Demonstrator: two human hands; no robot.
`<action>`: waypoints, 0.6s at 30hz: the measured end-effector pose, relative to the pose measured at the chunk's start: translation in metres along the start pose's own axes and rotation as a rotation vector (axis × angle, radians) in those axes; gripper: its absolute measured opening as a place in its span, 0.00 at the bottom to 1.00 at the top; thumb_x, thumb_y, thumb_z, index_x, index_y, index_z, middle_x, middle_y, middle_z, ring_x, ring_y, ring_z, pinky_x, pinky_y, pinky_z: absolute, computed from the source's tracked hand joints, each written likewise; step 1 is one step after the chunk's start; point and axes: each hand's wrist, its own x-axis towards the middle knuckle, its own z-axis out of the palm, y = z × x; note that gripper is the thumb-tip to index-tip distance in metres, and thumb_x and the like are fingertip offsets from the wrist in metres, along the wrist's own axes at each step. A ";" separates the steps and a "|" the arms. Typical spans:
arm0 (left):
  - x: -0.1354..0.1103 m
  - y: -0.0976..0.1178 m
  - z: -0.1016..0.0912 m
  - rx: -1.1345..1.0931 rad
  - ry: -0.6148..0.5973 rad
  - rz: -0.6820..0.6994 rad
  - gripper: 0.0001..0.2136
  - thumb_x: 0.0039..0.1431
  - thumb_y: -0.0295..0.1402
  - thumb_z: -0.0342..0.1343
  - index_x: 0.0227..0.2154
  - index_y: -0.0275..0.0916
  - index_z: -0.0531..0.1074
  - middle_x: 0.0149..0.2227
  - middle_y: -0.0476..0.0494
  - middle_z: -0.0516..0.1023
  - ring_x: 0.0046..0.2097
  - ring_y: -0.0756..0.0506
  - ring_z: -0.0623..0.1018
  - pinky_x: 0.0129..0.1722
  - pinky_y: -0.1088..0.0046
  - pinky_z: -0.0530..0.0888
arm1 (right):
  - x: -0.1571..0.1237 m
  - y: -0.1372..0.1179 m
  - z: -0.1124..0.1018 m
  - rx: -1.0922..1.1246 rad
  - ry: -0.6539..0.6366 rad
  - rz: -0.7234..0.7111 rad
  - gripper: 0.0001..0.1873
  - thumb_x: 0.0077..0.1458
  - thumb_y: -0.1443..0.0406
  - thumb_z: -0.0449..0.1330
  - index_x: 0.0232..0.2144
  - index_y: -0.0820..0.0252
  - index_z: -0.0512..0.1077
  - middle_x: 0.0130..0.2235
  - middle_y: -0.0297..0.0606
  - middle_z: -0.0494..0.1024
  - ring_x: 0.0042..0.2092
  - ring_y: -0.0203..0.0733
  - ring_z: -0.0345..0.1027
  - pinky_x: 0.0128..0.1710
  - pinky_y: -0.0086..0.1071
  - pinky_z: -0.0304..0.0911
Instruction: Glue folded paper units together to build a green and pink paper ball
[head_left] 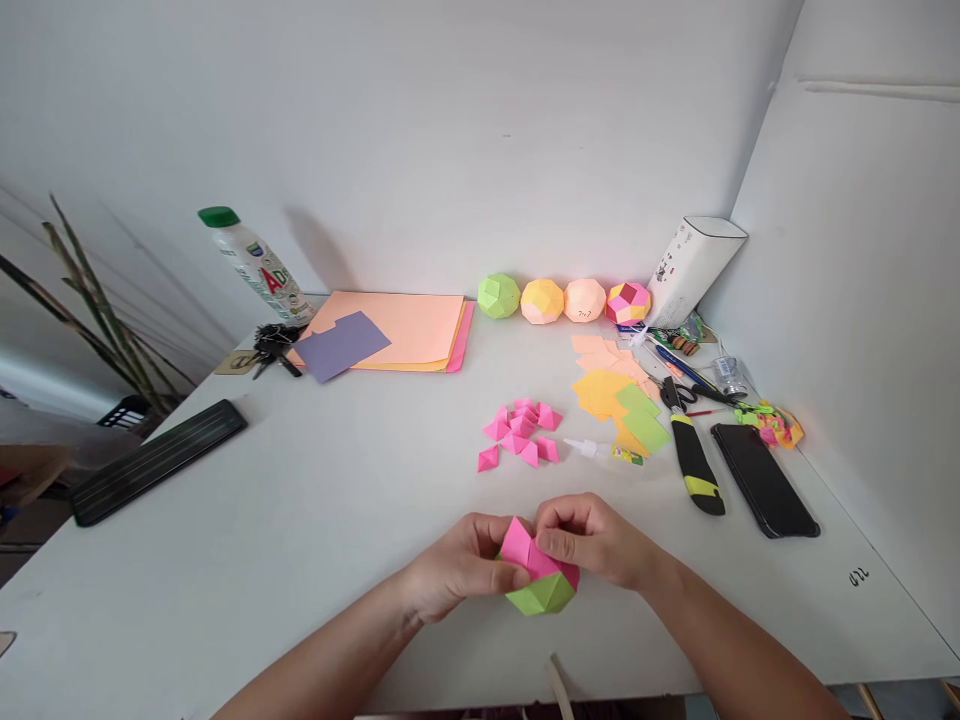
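Note:
A half-built paper ball [541, 582] of pink and green folded pieces sits between both hands near the table's front edge. My left hand [459, 568] wraps around its left side, fingers curled. From the right, my right hand [592, 540] pinches a pink piece on top of it. Several loose pink folded units [521, 432] lie just behind on the white table [300, 520]. A small glue tube [600, 450] lies to their right.
Four finished paper balls [562, 299] line the back wall. Orange and purple sheets [390, 335], a bottle [251, 262], keys, a black bar [154, 462] lie left. Paper squares [619, 400], scissors, a cutter [694, 462], a phone [763, 478] lie right.

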 end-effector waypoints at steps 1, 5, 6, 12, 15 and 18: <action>0.000 0.000 0.000 0.011 0.004 0.002 0.12 0.43 0.38 0.66 0.27 0.34 0.75 0.29 0.47 0.69 0.32 0.48 0.68 0.34 0.73 0.65 | 0.000 0.000 0.000 0.001 0.006 -0.004 0.21 0.50 0.51 0.62 0.22 0.63 0.67 0.22 0.28 0.60 0.24 0.29 0.50 0.22 0.26 0.46; 0.001 0.000 -0.001 0.046 0.052 0.026 0.14 0.48 0.41 0.63 0.26 0.34 0.72 0.26 0.49 0.66 0.31 0.50 0.64 0.32 0.74 0.62 | 0.000 -0.001 0.001 0.009 0.025 -0.006 0.20 0.50 0.52 0.62 0.22 0.63 0.66 0.21 0.27 0.59 0.23 0.29 0.48 0.21 0.26 0.45; 0.001 0.000 0.000 0.044 0.056 0.024 0.14 0.48 0.41 0.63 0.25 0.34 0.71 0.26 0.50 0.65 0.30 0.50 0.64 0.32 0.74 0.61 | 0.000 -0.001 0.001 0.005 0.032 -0.004 0.20 0.51 0.52 0.62 0.22 0.63 0.66 0.21 0.27 0.59 0.23 0.29 0.48 0.21 0.26 0.44; 0.002 0.000 0.001 -0.058 0.043 -0.010 0.13 0.45 0.39 0.66 0.24 0.34 0.74 0.25 0.49 0.68 0.30 0.50 0.66 0.34 0.73 0.62 | 0.001 0.002 0.002 -0.036 0.063 -0.005 0.19 0.50 0.53 0.62 0.21 0.62 0.66 0.21 0.27 0.59 0.23 0.30 0.48 0.21 0.27 0.45; 0.003 0.001 0.001 -0.084 0.035 -0.023 0.12 0.43 0.39 0.67 0.24 0.34 0.75 0.24 0.48 0.69 0.30 0.50 0.67 0.34 0.72 0.62 | 0.001 0.004 0.003 -0.042 0.072 -0.008 0.19 0.50 0.53 0.62 0.21 0.62 0.66 0.21 0.28 0.60 0.24 0.30 0.49 0.22 0.27 0.46; 0.003 0.001 0.002 -0.086 0.030 -0.020 0.12 0.43 0.39 0.67 0.23 0.34 0.75 0.24 0.48 0.68 0.30 0.49 0.66 0.34 0.73 0.62 | 0.000 0.004 0.003 -0.052 0.080 -0.011 0.19 0.51 0.53 0.62 0.21 0.62 0.66 0.21 0.28 0.60 0.24 0.30 0.50 0.22 0.27 0.47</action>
